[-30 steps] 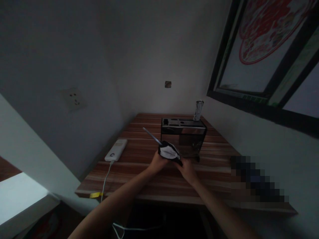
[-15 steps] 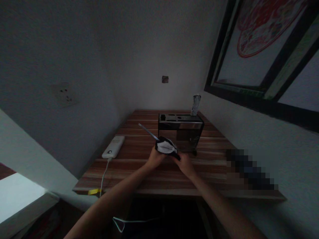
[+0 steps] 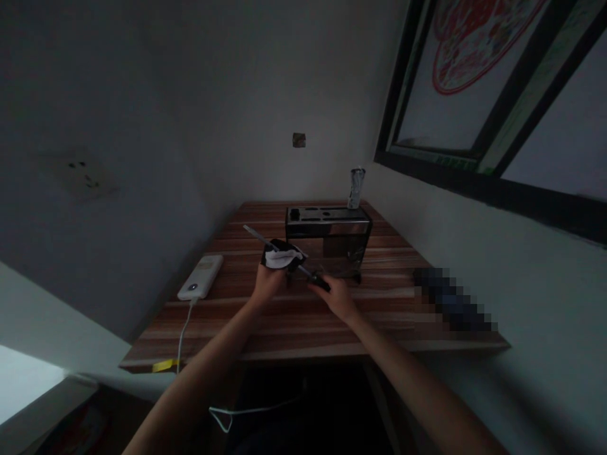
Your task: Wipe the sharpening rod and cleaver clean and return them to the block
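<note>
My right hand (image 3: 337,294) is closed round the black handle of a slim honing rod (image 3: 258,236), whose metal shaft points up and to the left. Folded over the middle of the shaft is a black-and-white cloth (image 3: 283,258). My left hand (image 3: 269,281) grips this cloth from below, its fingers mostly hidden. Bare shaft shows on both sides of the cloth. Just behind my hands stands a dark knife block (image 3: 329,221) with slots in its metallic top.
A crinkled silvery packet (image 3: 355,188) stands at the block's back right corner. On the left of the wooden table (image 3: 265,338) lies a white power bank (image 3: 202,277) with a white cable (image 3: 181,338) running over the front edge, near a yellow tag (image 3: 164,365). A blurred-out dark object (image 3: 450,300) lies at right.
My hands have moved apart: the right has drawn toward the handle side, and shaft now shows between cloth and handle. The whole view has shifted slightly.
</note>
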`<move>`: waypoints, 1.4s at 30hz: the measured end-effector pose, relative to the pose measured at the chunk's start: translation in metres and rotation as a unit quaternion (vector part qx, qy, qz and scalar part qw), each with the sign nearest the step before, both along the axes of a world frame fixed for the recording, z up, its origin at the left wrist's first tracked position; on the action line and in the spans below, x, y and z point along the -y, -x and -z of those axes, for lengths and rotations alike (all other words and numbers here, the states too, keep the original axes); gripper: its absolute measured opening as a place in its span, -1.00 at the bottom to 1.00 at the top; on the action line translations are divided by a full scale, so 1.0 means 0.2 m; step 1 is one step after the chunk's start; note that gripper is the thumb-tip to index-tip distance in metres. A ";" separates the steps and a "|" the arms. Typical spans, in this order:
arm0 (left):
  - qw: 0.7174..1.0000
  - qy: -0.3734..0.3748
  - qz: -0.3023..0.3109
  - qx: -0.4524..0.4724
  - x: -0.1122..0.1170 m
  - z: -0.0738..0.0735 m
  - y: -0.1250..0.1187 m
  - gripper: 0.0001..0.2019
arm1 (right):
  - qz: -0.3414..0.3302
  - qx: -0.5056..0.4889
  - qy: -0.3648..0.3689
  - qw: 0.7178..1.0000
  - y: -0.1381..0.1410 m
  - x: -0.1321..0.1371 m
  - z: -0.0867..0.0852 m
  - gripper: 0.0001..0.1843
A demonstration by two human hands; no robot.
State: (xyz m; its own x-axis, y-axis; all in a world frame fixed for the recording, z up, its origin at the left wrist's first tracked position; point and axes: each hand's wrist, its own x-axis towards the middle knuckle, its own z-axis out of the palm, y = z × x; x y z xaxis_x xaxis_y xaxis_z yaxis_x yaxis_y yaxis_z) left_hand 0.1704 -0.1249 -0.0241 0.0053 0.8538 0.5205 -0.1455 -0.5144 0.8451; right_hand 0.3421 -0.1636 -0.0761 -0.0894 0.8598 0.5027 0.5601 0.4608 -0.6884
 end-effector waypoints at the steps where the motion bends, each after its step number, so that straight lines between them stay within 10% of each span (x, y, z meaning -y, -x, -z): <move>1: 1.000 -0.004 -0.015 0.012 -0.01 -0.01 0.01 -0.75 | -0.001 -0.001 0.001 1.000 0.00 0.00 0.00 -0.71; 15: 0.970 -0.041 -0.190 0.146 -0.23 0.02 0.24 -0.58 | -0.009 0.038 0.011 0.999 0.00 0.00 0.01 -0.71; 42: 0.979 -0.029 -0.160 0.119 -0.16 0.03 0.15 -0.64 | 0.030 0.053 0.016 0.998 -0.03 0.00 0.03 -0.73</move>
State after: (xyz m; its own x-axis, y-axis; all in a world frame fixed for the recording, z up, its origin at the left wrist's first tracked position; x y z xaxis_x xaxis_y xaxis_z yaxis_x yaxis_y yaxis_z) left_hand 0.1407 -0.0925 -0.0306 -0.3859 0.7611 0.5213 -0.1586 -0.6114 0.7753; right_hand 0.3477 -0.1630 -0.0826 -0.0885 0.8804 0.4660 0.6569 0.4032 -0.6371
